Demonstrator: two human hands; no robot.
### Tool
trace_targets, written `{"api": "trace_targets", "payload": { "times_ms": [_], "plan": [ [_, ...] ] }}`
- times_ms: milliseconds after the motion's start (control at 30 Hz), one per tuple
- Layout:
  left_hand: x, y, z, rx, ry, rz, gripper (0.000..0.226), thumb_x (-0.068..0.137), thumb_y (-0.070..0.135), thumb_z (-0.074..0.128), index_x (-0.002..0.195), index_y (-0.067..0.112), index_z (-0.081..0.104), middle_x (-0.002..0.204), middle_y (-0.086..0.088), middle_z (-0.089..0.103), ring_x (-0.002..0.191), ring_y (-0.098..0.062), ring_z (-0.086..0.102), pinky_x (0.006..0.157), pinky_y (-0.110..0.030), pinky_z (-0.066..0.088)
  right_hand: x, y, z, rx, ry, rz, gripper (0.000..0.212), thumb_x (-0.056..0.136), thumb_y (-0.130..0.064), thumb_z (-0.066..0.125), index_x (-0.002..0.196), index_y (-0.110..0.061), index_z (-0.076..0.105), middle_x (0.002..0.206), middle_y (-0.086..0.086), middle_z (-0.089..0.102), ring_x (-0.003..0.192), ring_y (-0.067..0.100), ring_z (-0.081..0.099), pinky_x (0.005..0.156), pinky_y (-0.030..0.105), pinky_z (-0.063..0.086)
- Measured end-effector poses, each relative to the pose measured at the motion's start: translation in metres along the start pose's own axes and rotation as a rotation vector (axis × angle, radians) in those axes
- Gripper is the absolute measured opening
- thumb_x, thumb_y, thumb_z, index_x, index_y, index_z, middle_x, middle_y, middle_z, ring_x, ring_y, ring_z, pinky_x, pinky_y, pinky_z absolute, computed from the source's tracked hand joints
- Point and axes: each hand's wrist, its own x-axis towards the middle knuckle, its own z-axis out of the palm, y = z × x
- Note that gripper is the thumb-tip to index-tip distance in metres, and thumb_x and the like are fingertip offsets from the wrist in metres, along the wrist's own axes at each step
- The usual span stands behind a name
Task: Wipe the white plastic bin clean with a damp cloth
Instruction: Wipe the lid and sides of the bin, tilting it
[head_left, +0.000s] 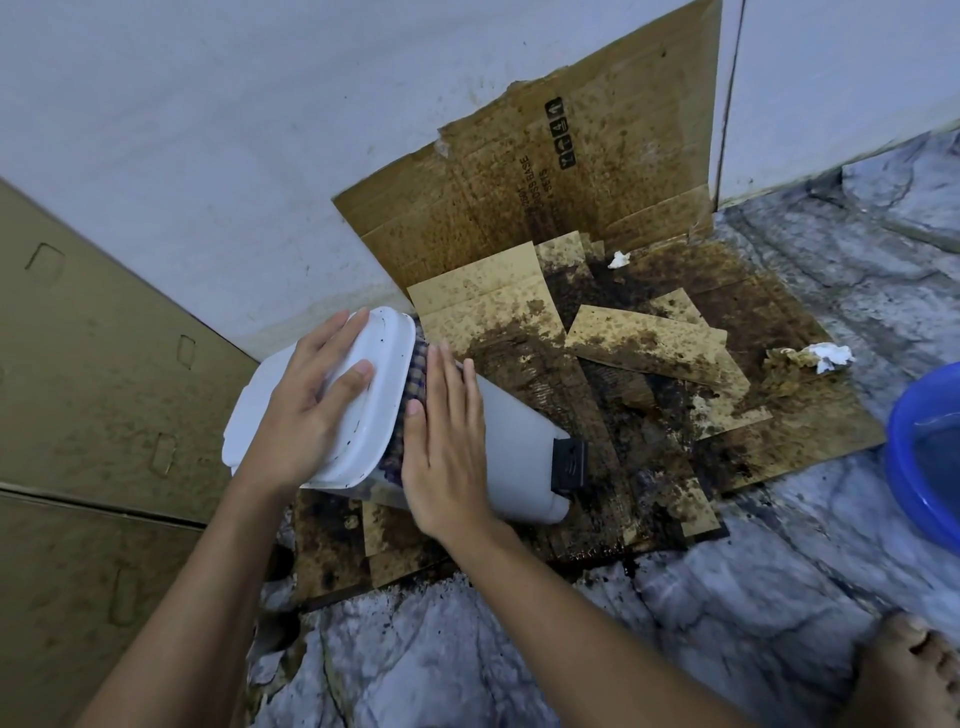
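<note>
White bin lies tipped under flat left hand, flat right hand pressing cloth.

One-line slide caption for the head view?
Left hand steadies the tipped white plastic bin while right hand presses a checked cloth against its side.

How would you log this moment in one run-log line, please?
white bin: tipped on stained cardboard | left hand: rests on lid | right hand: flat, pressing checked cloth against bin side

Stained cardboard is lying spread over the grey marbled floor, with a blue basin sitting just beside its right edge.
</note>
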Motion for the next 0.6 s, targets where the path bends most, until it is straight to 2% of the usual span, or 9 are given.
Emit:
{"api": "trace_targets", "payload": {
  "times_ms": [200, 267, 400, 600],
  "plan": [
    [-0.002, -0.002, -0.003, -0.011, -0.002, 0.0, 0.045, 0.104, 0.033, 0.051, 0.148, 0.042, 0.044, 0.156, 0.024, 0.034, 0.144, 0.008, 0.027, 0.115, -0.021, 0.021, -0.019, -0.001, 0.008, -0.002, 0.055, -0.021, 0.059, 0.109, -0.043, 0.016, 0.163, -0.023, 0.008, 0.171, -0.009, 0.002, 0.157, 0.014, -0.008, 0.126, 0.051, 0.014],
    [-0.002, -0.001, -0.003, -0.022, 0.003, -0.004, 0.045, 0.104, 0.034, 0.051, 0.148, 0.04, 0.046, 0.155, 0.025, 0.034, 0.143, 0.008, 0.028, 0.114, -0.02, 0.022, -0.023, 0.012, 0.006, 0.005, 0.063, -0.012, 0.058, 0.109, -0.044, 0.018, 0.163, -0.024, 0.01, 0.171, -0.011, 0.004, 0.157, 0.014, -0.006, 0.125, 0.051, 0.015],
    [0.0, 0.001, -0.003, -0.023, 0.002, -0.019, 0.045, 0.103, 0.034, 0.051, 0.148, 0.04, 0.046, 0.154, 0.027, 0.034, 0.142, 0.012, 0.027, 0.109, -0.012, 0.021, -0.038, 0.058, 0.002, -0.011, 0.088, 0.133, 0.065, 0.105, -0.055, 0.007, 0.163, -0.027, 0.01, 0.17, -0.015, 0.003, 0.157, 0.009, -0.006, 0.125, 0.051, 0.016],
    [0.0, 0.002, -0.001, -0.023, -0.008, -0.026, 0.045, 0.104, 0.035, 0.051, 0.148, 0.042, 0.045, 0.155, 0.026, 0.033, 0.143, 0.011, 0.026, 0.11, -0.013, 0.02, -0.053, 0.122, -0.007, -0.049, 0.13, 0.248, 0.067, 0.105, -0.056, 0.007, 0.163, -0.023, 0.011, 0.171, -0.009, 0.003, 0.157, 0.008, -0.004, 0.125, 0.051, 0.017]
  ]
}}
